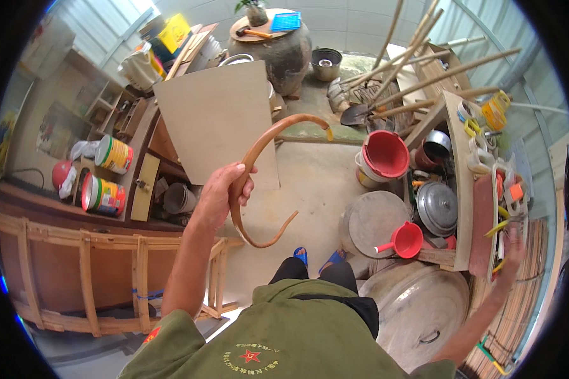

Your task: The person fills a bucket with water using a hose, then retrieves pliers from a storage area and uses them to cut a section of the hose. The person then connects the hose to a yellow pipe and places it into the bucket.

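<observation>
One curved wooden strip [255,153] clasped mid-length in left grip [224,190]; right grip [515,247]: can't tell.

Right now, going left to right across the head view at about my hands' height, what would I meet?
Lower multicoloured tub, left hand gripping a curved wooden piece, red bucket, grey metal lid, right hand.

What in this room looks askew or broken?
The long-handled tools at the upper right slant every which way, crossing one another in an untidy jumble. The red bucket, right of centre, has an uneven-looking left edge, perhaps broken, though I can't be certain.
</observation>
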